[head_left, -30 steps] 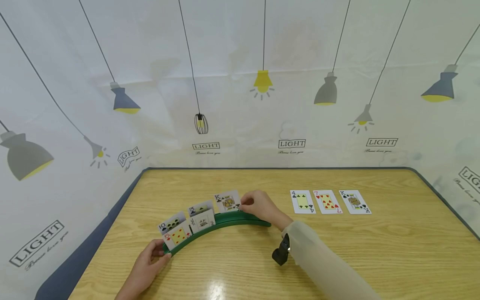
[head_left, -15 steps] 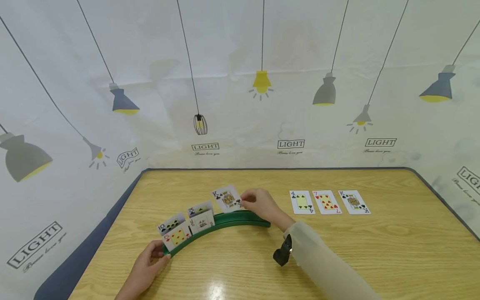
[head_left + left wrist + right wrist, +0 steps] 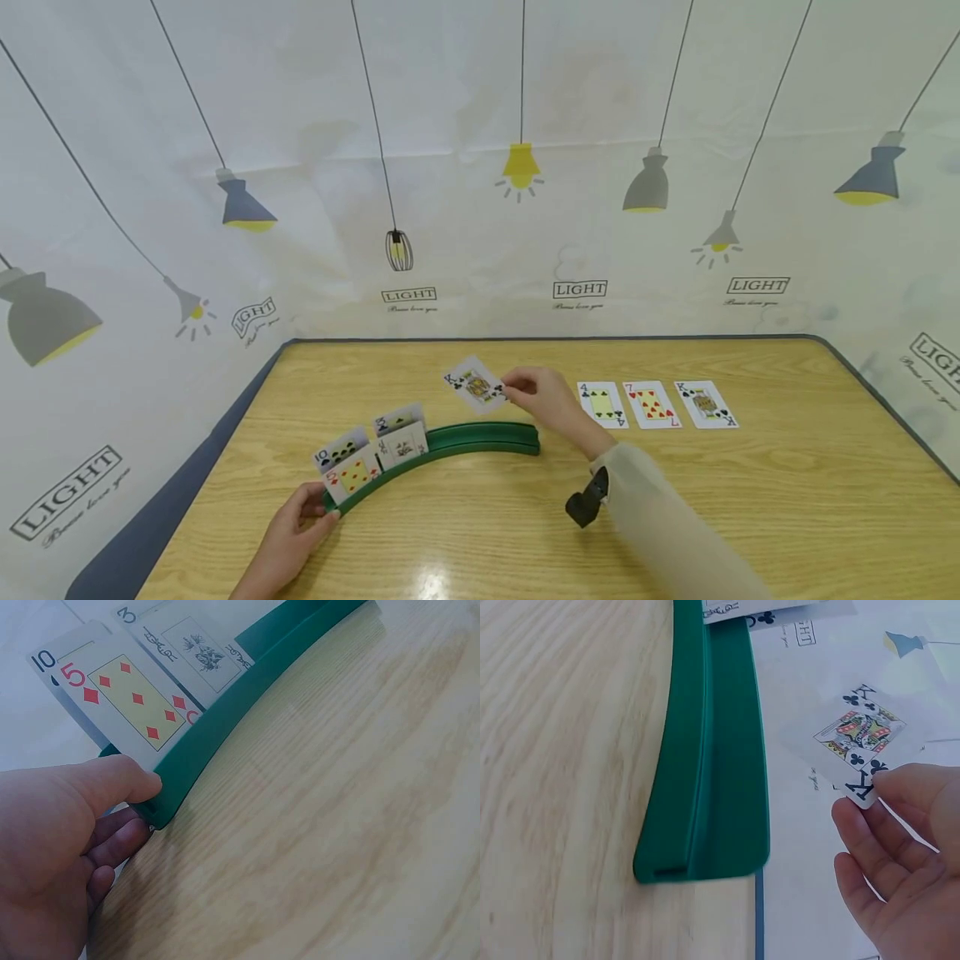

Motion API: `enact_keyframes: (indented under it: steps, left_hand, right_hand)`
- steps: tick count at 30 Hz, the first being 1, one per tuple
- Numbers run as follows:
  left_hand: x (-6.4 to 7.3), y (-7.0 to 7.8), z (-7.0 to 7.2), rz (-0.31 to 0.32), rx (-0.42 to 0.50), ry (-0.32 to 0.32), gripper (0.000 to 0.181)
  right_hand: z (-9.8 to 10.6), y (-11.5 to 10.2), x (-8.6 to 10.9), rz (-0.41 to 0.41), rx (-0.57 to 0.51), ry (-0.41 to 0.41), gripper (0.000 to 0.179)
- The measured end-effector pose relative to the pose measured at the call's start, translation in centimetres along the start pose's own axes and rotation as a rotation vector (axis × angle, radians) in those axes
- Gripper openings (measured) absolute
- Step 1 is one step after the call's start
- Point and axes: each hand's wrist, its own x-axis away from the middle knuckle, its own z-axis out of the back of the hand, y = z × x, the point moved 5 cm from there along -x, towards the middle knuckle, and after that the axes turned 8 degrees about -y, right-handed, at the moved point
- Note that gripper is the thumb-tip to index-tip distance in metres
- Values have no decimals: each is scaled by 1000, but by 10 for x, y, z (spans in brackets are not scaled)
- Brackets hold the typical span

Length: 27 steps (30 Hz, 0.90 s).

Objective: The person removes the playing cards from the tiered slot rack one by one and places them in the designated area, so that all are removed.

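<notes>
My left hand [image 3: 288, 533] pinches the left end of a curved green card holder [image 3: 480, 435], thumb on its near side in the left wrist view. Standing in the holder's left half are a five of diamonds [image 3: 137, 699] in front of a black ten [image 3: 340, 450], and a joker [image 3: 402, 446] in front of a black three [image 3: 398, 419]. My right hand [image 3: 547, 408] pinches a king of clubs [image 3: 475, 384] by one corner between thumb and fingers. The king is tilted onto its corner above and behind the holder's bare right part, its face toward me.
Face up in a row on the wooden table [image 3: 675, 517] lie a four of clubs [image 3: 602, 406], a seven of hearts [image 3: 652, 405] and a king of spades [image 3: 707, 405], to the right of my right hand. A lamp-printed backdrop [image 3: 465, 308] rises behind the table's far edge.
My right hand has lifted the king of clubs up and off the holder, then moved it right and back, turning it further onto its corner. My left hand stays at the holder's end.
</notes>
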Motion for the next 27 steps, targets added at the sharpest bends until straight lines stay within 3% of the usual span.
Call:
enact_keyframes:
  steps: [6,12,27]
  left_hand:
    - [0,-1,0,4,-14,4,38]
    - [1,-1,0,8,-16,2,39]
    - [0,-1,0,12,-13,-13,41]
  right_hand:
    - [22,6,9,-58,-22,43,16]
    - [49,15,19,-95,35,90,19]
    - [111,54,59,-162,88,203,28]
